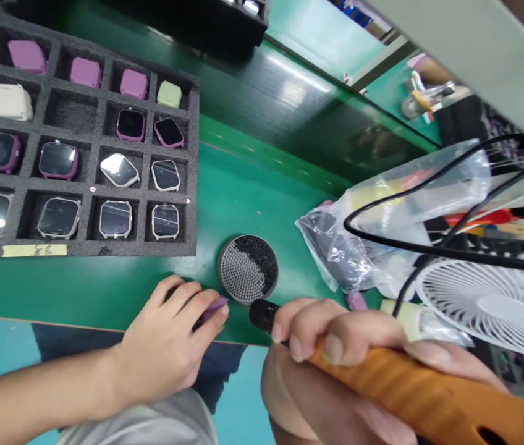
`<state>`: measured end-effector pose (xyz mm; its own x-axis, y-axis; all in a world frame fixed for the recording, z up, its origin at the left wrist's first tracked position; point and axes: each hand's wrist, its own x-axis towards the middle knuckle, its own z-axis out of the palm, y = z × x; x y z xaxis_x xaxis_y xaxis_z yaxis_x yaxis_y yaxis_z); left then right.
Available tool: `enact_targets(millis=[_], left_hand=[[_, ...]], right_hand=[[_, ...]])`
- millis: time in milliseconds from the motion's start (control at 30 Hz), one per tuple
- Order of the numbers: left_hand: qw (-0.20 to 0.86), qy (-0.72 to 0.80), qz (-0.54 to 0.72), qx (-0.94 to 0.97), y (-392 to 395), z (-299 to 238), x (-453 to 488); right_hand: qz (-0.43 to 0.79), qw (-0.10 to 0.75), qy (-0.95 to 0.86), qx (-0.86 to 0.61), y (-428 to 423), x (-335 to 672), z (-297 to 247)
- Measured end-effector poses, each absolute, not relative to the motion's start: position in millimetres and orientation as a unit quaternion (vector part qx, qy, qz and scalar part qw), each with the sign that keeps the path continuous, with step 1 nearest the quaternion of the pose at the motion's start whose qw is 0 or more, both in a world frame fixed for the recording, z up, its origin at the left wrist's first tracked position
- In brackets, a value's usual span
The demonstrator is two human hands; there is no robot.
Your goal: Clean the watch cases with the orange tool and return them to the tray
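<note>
Tool (382, 374), orange-bodied with a black nose, slanted in from the lower right corner, closest of all. The right hand (359, 327) had its grip wrapped round it. The nose pointed left, its end by the near rim of a round grey dish (238, 275); whether the two touched could not be told. Farther left, the left hand (173, 334) had its grip closed on a small purple piece (217, 303), mostly covered by the hand, close to the near edge of the green surface (243, 185). The wrist lay on the near side of that edge.

Just beyond, the dish held small black pieces (264, 259) heaped to the far right, its studded floor showing at left. A narrow gap parted it from the purple piece. On the right, a transparent plastic bag (364, 247), a looping black cable (392, 243) and a white fan (505, 309) hemmed in the tool's side. On the left, a grey foam tray (132, 248) carried watch-like cases (116, 219) in square compartments, its right edge well apart from the bag; a wide band of green ran between them. A dark, glossy ledge (290, 93) bounded the far side.
</note>
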<state>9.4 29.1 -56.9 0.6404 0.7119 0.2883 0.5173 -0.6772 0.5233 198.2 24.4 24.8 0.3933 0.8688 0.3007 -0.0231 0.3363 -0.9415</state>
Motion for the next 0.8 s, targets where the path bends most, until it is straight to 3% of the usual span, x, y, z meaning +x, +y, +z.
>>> enact_targets(millis=[800], left_hand=[[0.208, 0.352, 0.287, 0.866, 31, -57, 10]], right_hand=[[0.345, 0.654, -0.472, -0.48, 22, 192, 8]])
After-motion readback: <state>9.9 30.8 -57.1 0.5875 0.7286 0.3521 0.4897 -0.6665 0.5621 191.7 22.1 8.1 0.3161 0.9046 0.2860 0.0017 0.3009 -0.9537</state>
